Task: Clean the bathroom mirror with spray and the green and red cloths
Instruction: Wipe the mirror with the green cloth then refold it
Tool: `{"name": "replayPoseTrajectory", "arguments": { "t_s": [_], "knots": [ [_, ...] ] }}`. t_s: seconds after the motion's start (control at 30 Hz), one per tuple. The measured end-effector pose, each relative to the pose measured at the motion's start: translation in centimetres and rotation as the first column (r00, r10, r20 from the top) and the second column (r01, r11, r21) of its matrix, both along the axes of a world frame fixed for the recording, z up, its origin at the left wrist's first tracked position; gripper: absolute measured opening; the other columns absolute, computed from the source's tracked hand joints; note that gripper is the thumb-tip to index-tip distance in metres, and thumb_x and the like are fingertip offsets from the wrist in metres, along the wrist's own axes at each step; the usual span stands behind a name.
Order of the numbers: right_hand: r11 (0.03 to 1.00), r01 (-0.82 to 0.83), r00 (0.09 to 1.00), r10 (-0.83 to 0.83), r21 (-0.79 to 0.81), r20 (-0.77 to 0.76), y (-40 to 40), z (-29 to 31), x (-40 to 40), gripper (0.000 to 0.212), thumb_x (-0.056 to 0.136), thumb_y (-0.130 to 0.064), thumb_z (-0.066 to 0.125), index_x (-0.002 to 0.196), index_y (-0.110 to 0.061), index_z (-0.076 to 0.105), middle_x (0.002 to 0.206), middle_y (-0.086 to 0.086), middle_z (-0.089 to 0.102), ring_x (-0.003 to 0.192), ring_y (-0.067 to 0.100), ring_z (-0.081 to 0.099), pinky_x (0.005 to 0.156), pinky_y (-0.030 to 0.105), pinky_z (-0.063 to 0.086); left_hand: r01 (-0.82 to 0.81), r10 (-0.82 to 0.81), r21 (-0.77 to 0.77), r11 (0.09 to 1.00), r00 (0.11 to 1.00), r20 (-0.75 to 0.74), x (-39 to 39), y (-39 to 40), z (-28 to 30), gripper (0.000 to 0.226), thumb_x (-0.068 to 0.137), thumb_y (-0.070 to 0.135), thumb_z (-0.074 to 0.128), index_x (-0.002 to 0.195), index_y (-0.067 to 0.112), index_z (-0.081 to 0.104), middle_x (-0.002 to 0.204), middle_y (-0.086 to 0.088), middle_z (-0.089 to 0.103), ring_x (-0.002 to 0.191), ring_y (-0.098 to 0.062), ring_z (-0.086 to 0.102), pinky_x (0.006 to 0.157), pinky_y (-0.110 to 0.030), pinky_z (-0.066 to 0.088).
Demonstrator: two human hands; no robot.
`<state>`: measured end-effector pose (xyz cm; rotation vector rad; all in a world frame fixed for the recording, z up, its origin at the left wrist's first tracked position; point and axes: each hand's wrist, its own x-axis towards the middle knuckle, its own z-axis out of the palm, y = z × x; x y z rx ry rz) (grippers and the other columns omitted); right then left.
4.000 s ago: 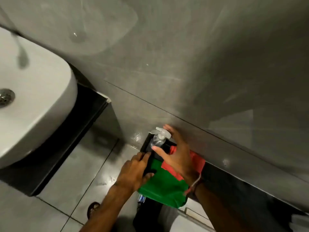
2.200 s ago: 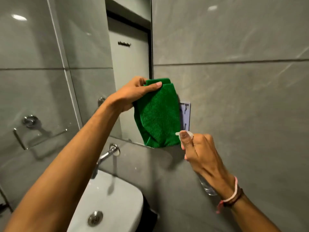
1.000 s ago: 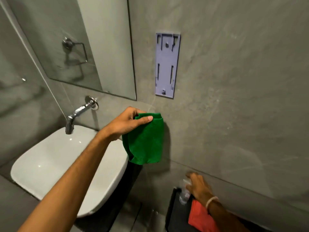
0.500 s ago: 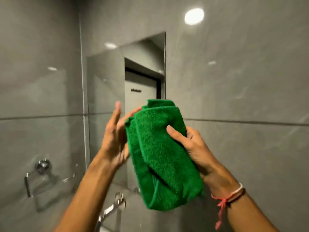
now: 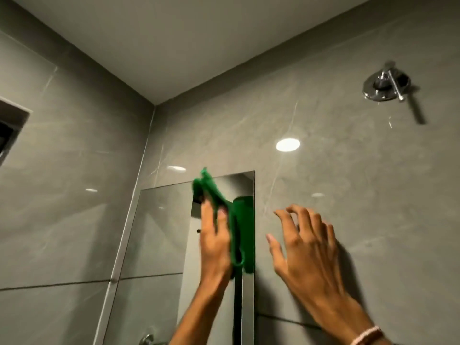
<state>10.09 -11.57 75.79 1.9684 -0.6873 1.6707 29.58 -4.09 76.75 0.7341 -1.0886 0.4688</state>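
The left hand (image 5: 215,241) presses the green cloth (image 5: 225,217) flat on the mirror (image 5: 159,232), near its top right. The right hand (image 5: 305,247) is empty, fingers spread. Wiping step; next, rub across.

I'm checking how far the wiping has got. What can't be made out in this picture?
- Mirror: lower part cut off by the bottom edge of the head view.
- Green cloth: motion-blurred, partly behind the left hand.
- Spray on the glass: not discernible.
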Motion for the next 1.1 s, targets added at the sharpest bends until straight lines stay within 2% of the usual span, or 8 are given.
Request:
{"name": "replayPoseTrajectory", "arguments": {
  "t_s": [0.07, 0.17, 0.27, 0.4, 0.57, 0.73, 0.93, 1.1],
  "knots": [
    [0.991, 0.132, 0.983, -0.133, -0.016, -0.130, -1.7, 1.4, 0.2, 0.061, 0.078, -0.038, 0.083, 0.133, -0.014, 0.071, 0.140, 0.022, 0.068, 0.128, 0.040, 0.066, 0.106, 0.054, 0.053, -0.450, 0.428, 0.030, 0.892, 0.866, 0.260, -4.2, -3.1, 2.9, 0.057, 0.106, 0.030, 0.038, 0.155, 0.049, 0.014, 0.171, 0.004, 0.007, 0.150, -0.005, 0.020, 0.120, -0.022, 0.030],
    [0.955, 0.272, 0.925, -0.293, -0.117, -0.242, -3.6, 2.1, 2.0, 0.066, 0.095, -0.049, 0.049, 0.154, -0.019, 0.050, 0.170, 0.026, 0.029, 0.159, 0.039, 0.030, 0.129, 0.059, 0.026, -0.725, 0.640, 0.063, 0.686, 0.642, 0.422, -2.5, -7.5, 4.4, 0.060, 0.100, 0.043, 0.024, 0.155, 0.051, 0.001, 0.171, 0.001, -0.010, 0.158, -0.023, -0.005, 0.127, -0.056, 0.012],
    [0.921, 0.347, 0.880, -0.385, -0.178, -0.278, -4.7, 2.9, 3.2, 0.074, 0.099, -0.056, 0.019, 0.164, -0.022, 0.030, 0.174, 0.027, 0.000, 0.165, 0.039, 0.000, 0.131, 0.062, 0.005, -0.700, 0.642, -0.030, 0.714, 0.637, 0.426, -0.5, -8.2, 4.4, 0.054, 0.099, 0.057, 0.013, 0.152, 0.056, 0.003, 0.172, 0.006, -0.003, 0.158, -0.017, -0.002, 0.128, -0.053, 0.008],
    [0.880, 0.348, 0.882, -0.424, -0.322, -0.205, -6.0, 3.8, 4.2, 0.076, 0.099, -0.064, 0.018, 0.166, -0.027, 0.020, 0.174, 0.023, 0.011, 0.164, 0.037, 0.013, 0.130, 0.064, 0.015, -0.727, 0.665, -0.002, 0.686, 0.626, 0.408, 6.6, -7.1, 7.1, 0.056, 0.099, 0.062, 0.020, 0.153, 0.053, 0.011, 0.172, 0.004, 0.005, 0.158, -0.021, 0.008, 0.125, -0.049, 0.002],
    [0.815, 0.380, 0.905, -0.425, -0.437, -0.006, -9.7, 4.6, 5.8, 0.079, 0.097, -0.068, 0.024, 0.167, -0.032, 0.017, 0.173, 0.021, 0.020, 0.161, 0.036, 0.022, 0.127, 0.067, 0.019, -0.699, 0.701, 0.240, 0.674, 0.708, 0.093, 21.9, -3.8, 8.2, 0.057, 0.104, 0.048, 0.033, 0.157, 0.027, 0.026, 0.171, -0.009, 0.010, 0.157, -0.030, 0.013, 0.127, -0.055, 0.008],
    [0.744, 0.404, 0.901, -0.425, -0.532, 0.090, -12.9, 6.3, 7.1, 0.085, 0.090, -0.071, 0.027, 0.166, -0.040, 0.005, 0.179, 0.013, 0.005, 0.166, 0.029, 0.004, 0.125, 0.071, 0.018, -0.498, 0.654, 0.461, 0.735, 0.700, -0.288, 30.5, -1.2, -1.4, 0.060, 0.106, 0.046, 0.030, 0.157, 0.016, 0.025, 0.170, -0.013, 0.013, 0.157, -0.032, 0.013, 0.128, -0.047, 0.010],
    [0.799, 0.369, 0.914, -0.405, -0.475, 0.028, -9.5, 5.1, 5.9, 0.077, 0.097, -0.063, 0.027, 0.167, -0.031, 0.018, 0.174, 0.020, 0.020, 0.163, 0.034, 0.019, 0.125, 0.071, 0.016, -0.371, 0.622, 0.523, 0.767, 0.629, -0.467, 22.4, -2.6, -10.7, 0.057, 0.105, 0.042, 0.032, 0.158, 0.024, 0.025, 0.171, -0.008, 0.003, 0.158, -0.028, 0.004, 0.126, -0.052, 0.007],
    [0.898, 0.314, 0.905, -0.381, -0.308, -0.191, -5.4, 3.9, 3.8, 0.076, 0.102, -0.062, 0.022, 0.168, -0.028, 0.007, 0.176, 0.023, 0.002, 0.165, 0.036, 0.002, 0.128, 0.069, 0.005, -0.582, 0.651, 0.367, 0.725, 0.753, -0.092, 7.5, -6.4, -4.3, 0.056, 0.103, 0.046, 0.029, 0.157, 0.041, 0.014, 0.171, -0.009, -0.004, 0.157, -0.032, 0.000, 0.126, -0.059, 0.011]
  ]
}}
